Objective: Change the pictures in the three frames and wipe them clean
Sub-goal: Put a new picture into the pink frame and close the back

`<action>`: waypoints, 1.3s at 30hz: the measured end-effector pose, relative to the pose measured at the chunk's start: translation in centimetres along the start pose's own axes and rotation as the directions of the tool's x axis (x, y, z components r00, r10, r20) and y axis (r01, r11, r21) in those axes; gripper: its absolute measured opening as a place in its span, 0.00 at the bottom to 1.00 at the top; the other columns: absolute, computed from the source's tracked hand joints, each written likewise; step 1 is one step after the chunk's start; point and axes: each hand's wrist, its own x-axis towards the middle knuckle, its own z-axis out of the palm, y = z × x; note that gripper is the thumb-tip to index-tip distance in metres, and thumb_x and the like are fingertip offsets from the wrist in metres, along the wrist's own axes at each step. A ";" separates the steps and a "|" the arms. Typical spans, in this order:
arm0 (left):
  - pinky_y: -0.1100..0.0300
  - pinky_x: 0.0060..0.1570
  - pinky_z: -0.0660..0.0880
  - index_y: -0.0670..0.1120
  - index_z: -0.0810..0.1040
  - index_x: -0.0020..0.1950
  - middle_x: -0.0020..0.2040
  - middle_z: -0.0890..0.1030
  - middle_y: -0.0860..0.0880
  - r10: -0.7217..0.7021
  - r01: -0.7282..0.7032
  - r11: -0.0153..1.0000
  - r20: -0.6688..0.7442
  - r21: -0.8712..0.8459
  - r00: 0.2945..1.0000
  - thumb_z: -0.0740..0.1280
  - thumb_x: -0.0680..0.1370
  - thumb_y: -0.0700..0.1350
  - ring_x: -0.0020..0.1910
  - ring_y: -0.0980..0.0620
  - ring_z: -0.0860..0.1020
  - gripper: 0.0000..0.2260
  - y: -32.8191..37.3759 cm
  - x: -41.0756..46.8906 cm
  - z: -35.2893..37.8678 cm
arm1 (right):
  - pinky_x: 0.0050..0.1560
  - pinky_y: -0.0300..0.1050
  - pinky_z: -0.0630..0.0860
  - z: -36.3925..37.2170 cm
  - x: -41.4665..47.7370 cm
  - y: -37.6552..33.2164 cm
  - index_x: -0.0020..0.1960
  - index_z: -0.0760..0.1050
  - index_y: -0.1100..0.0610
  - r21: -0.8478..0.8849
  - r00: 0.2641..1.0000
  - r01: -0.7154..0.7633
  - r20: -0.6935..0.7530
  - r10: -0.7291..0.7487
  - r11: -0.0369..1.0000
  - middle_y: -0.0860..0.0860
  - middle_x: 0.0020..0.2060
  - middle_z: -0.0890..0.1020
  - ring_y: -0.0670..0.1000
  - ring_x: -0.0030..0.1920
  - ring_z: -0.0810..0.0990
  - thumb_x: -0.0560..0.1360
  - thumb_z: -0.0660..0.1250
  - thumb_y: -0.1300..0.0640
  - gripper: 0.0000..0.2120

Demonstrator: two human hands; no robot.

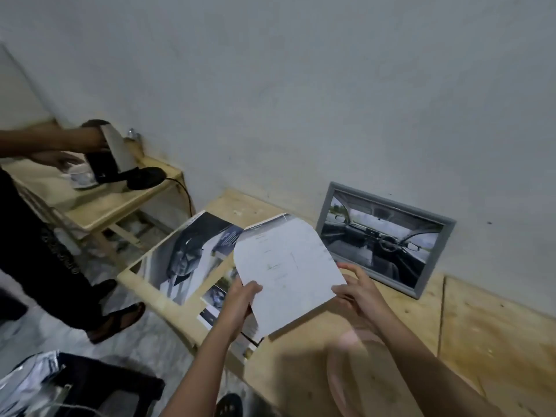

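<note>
Two bare forearms reach in from the near edge and meet over a wooden table (451, 326). The left hand (240, 299) grips the near-left edge of one white sheet (285, 266), thumb on top and fingers curled beneath. The right hand (358, 291) pinches the sheet's right edge with bent fingers. The sheet is lifted above the table, tilted, its pale side up with faint print on it.

Just one grey frame (391, 205) is in view. It stands on the table's far side, leaning against the wall (301, 85), right of the sheet and apart from both hands. It holds a picture of a car interior (379, 239).

Left of the sheet, one large printed car page (189, 251) lies flat on the table, and smaller printed pieces (215, 296) lie nearer, partly under the left hand.

At far left, a second person (36, 236) stands by a lower wooden table (120, 200).
</note>
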 end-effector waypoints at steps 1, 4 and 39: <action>0.56 0.38 0.77 0.50 0.72 0.60 0.54 0.81 0.48 0.009 -0.009 0.999 0.010 0.035 1.000 0.60 0.76 0.34 0.48 0.46 0.80 0.16 0.7 1.2 -1.7 | 0.38 0.42 0.78 1.4 1.3 -0.1 0.58 0.73 0.55 -0.053 1.000 -0.007 0.014 0.008 0.999 0.57 0.48 0.83 0.55 0.45 0.82 0.71 0.64 0.73 0.20; 0.51 0.47 0.78 0.52 0.72 0.61 0.54 0.80 0.52 0.022 -0.023 0.989 0.008 0.147 1.000 0.61 0.74 0.34 0.51 0.49 0.79 0.19 2.7 5.3 -6.7 | 0.39 0.46 0.71 6.1 5.0 -0.1 0.57 0.73 0.56 -0.260 0.996 -0.064 0.043 0.078 0.964 0.58 0.44 0.83 0.56 0.39 0.78 0.68 0.63 0.70 0.19; 0.48 0.45 0.71 0.42 0.79 0.56 0.56 0.76 0.38 0.367 0.042 0.277 -0.147 0.960 0.919 0.72 0.73 0.45 0.52 0.36 0.72 0.14 0.4 24.3 -26.3 | 0.27 0.38 0.77 29.8 18.9 7.6 0.35 0.70 0.60 -0.591 0.917 -0.346 -0.050 0.396 0.728 0.55 0.30 0.79 0.49 0.27 0.78 0.77 0.63 0.61 0.12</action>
